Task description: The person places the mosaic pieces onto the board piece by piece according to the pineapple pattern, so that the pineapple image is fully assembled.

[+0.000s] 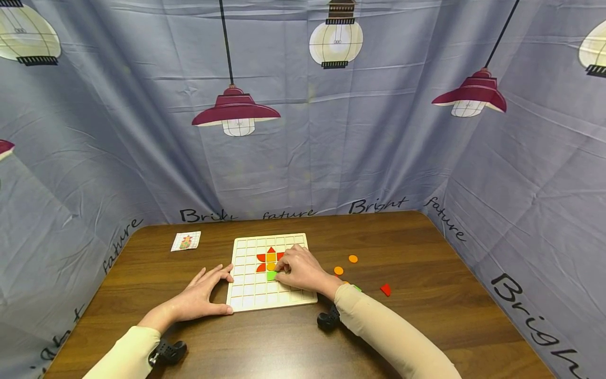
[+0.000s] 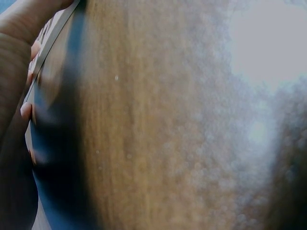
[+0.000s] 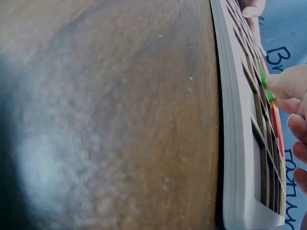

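A pale gridded board (image 1: pixel 248 302) lies on the table. On it, red pieces (image 1: pixel 261 258), an orange square (image 1: pixel 271 257), an orange round piece (image 1: pixel 271 267) and a green square (image 1: pixel 271 276) form a flower-like pattern. My right hand (image 1: pixel 300 268) reaches over the board and covers part of the pattern. In the right wrist view, its thumb and forefinger pinch a green piece (image 3: pixel 266 84) at the grid. My left hand (image 1: pixel 203 295) rests at the board's left edge, thumb by the near corner and fingers spread along the side.
A small pattern card (image 1: pixel 186 241) lies at the back left. Right of the board are loose orange discs (image 1: pixel 353 259), a red piece (image 1: pixel 385 289) and a green piece (image 1: pixel 357 288) partly behind the right arm. A printed curtain (image 1: pixel 303 173) hangs behind the wooden table (image 1: pixel 265 342).
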A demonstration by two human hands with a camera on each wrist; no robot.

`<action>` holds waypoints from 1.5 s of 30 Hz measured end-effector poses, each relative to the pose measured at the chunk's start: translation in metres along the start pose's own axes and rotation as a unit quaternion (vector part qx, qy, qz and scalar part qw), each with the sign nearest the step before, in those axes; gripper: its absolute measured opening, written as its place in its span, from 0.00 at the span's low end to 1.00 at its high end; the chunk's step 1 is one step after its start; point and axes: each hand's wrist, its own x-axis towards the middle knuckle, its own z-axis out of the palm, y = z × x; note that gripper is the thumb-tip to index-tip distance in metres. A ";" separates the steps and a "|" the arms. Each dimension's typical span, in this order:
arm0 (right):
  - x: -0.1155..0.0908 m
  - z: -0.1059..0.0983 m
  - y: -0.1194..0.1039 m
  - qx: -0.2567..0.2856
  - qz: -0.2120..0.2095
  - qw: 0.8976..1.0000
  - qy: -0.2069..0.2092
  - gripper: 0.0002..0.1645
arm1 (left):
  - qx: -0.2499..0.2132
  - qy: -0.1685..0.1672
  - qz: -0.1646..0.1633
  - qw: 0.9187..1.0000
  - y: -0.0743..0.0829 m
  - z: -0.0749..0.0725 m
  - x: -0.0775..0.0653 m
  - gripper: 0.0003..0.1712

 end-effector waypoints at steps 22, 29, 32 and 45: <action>-0.016 -0.048 0.029 0.015 0.023 0.999 0.024 0.12 | 0.010 0.002 0.001 1.000 0.000 0.000 0.000 0.36; -0.036 -0.071 0.053 0.044 0.038 0.997 0.051 0.13 | 0.012 0.002 -0.001 1.000 0.001 0.000 0.000 0.37; -0.045 -0.081 0.064 0.055 0.052 0.996 0.056 0.14 | 0.012 0.002 -0.001 1.000 0.001 0.000 0.000 0.36; -0.083 -0.109 0.106 0.045 0.107 0.991 0.061 0.19 | 0.011 0.000 0.000 1.000 0.000 -0.001 0.000 0.36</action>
